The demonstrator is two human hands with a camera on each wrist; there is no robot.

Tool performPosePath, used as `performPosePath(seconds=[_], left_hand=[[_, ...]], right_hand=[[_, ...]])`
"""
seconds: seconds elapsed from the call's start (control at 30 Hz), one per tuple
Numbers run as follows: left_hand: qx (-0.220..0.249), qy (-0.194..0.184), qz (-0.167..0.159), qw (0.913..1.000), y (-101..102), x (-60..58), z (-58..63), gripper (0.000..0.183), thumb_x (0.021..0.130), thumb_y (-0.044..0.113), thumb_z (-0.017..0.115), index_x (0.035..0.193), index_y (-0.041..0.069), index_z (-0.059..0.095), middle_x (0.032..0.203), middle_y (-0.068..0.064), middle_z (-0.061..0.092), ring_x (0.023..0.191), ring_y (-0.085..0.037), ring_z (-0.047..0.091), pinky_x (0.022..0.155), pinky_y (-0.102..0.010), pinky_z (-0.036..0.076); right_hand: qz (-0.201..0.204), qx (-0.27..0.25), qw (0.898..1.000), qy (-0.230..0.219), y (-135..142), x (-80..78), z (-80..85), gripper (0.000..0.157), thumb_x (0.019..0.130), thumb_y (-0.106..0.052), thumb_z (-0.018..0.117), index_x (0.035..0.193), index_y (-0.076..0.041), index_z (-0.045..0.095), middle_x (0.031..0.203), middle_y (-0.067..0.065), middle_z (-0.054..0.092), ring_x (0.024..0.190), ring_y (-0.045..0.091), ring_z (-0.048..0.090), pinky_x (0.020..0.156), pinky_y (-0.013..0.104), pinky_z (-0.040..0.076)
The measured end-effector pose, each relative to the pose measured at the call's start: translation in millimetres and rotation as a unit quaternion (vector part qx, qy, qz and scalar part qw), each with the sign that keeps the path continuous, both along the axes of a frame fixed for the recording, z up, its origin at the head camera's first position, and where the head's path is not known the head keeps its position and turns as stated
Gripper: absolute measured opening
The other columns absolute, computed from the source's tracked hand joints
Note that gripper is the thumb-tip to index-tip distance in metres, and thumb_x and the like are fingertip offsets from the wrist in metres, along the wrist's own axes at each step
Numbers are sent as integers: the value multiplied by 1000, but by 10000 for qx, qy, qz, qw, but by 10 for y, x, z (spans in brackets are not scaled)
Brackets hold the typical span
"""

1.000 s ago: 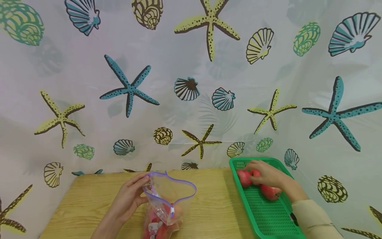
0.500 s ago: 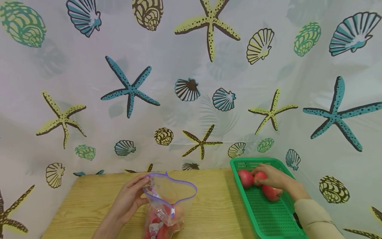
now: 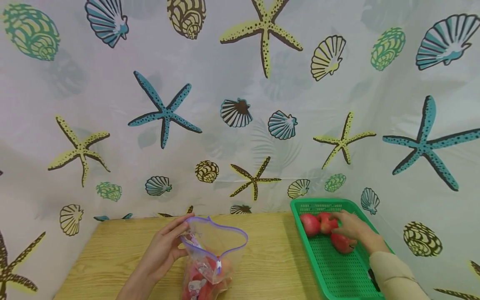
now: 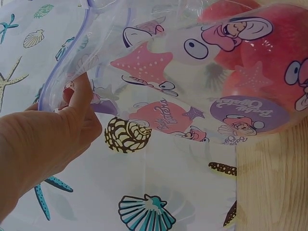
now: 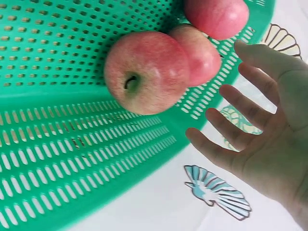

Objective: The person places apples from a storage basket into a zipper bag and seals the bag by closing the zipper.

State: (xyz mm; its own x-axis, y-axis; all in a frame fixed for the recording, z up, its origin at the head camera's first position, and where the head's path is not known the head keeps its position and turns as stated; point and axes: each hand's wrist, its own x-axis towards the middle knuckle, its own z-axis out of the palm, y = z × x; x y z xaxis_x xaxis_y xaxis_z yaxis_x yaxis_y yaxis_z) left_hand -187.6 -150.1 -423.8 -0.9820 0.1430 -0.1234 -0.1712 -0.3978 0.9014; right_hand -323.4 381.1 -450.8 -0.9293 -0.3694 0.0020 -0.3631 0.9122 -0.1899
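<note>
Clear, purple-rimmed, cartoon-printed bag (image 4: 154, 67) pinched by left hand (image 4: 55, 132); rosy, yellow-tinged apples (image 5: 147, 70) seen in green basket (image 5: 29, 97); right hand (image 5: 269, 144) held spread, gripping nothing.

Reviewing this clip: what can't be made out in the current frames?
Exact count of red fruit in the bag: left wrist view; overlap and printed film obscure it, the right edge crops it.
Bag's bottom: head view; cut by lower edge.
Dark item at the right sleeve: head view; too little shows.
One apple in the basket: right wrist view; upper edge crops it.
</note>
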Motion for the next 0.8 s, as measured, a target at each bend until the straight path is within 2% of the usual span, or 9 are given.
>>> performPosePath(seconds=[0.13, 0.4, 0.47, 0.63, 0.8], left_hand=[[21, -16, -19, 10000, 6, 0, 3, 41, 96, 27, 54, 135, 15, 49, 106, -4, 49, 86, -13, 53, 74, -39, 52], [88, -40, 27, 9999, 15, 0, -5, 40, 95, 26, 54, 134, 14, 51, 106, -4, 49, 85, -13, 52, 73, -39, 53], [90, -31, 11, 10000, 15, -1, -7, 40, 96, 26, 54, 134, 14, 51, 106, -3, 49, 85, -13, 52, 73, -38, 53], [82, -8, -5, 10000, 18, 1, -7, 41, 95, 27, 54, 134, 14, 50, 104, -2, 49, 85, -12, 52, 71, -36, 52], [93, -14, -23, 10000, 18, 1, -6, 41, 96, 26, 54, 135, 14, 50, 104, -2, 49, 84, -12, 52, 70, -35, 52]], right_hand=[[-123, -88, 9997, -178, 46, 2, -80, 44, 76, -15, 74, 116, -3, 60, 110, 21, 54, 92, 35, 57, 74, 49, 48], [-512, -173, 9970, -551, 92, 6, -171, 52, 75, -15, 74, 122, -1, 55, 109, 22, 50, 81, 26, 52, 66, 41, 45], [-642, -145, 9959, -615, 98, 11, -192, 54, 75, -16, 74, 123, -1, 54, 111, 23, 49, 83, 29, 53, 66, 42, 46], [-755, -44, 9952, -621, 104, 24, -242, 57, 73, -17, 76, 123, -1, 54, 113, 27, 48, 95, 47, 53, 72, 54, 47], [-712, 87, 9960, -540, 123, 20, -303, 57, 69, -17, 76, 119, 1, 56, 109, 29, 47, 93, 55, 49, 76, 61, 44]])
